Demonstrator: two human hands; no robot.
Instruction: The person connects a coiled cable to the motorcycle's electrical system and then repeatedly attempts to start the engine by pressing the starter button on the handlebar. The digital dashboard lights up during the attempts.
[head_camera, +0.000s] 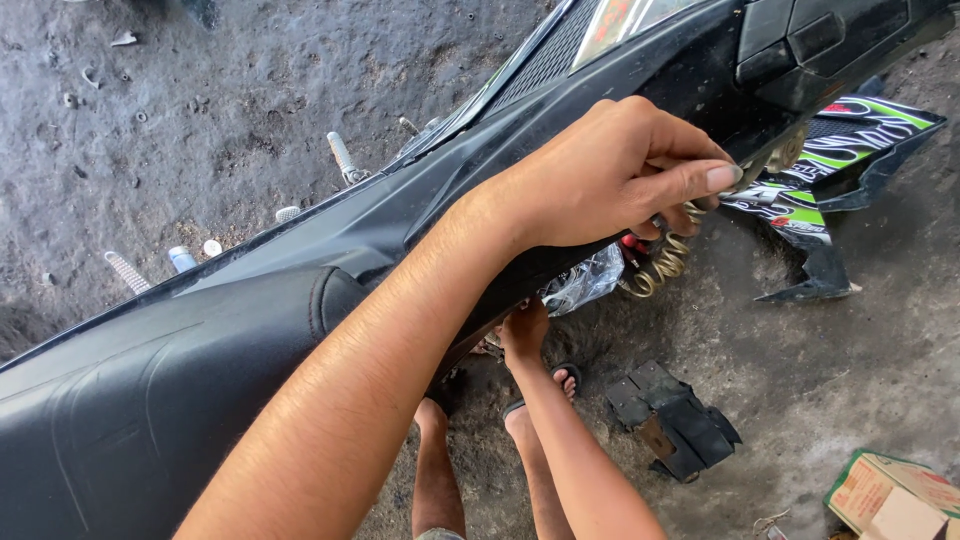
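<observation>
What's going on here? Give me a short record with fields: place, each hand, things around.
Place: rough grey ground beside a black motorbike
Left hand: over the bike's body, fingers pinching a coiled spring
Right hand: low under the bike; what it grips is hidden
Seat: black, at lower left
Loose panel: black with green stripes, on the ground
Black part: on the ground near the feet
Box: cardboard, lower right corner
</observation>
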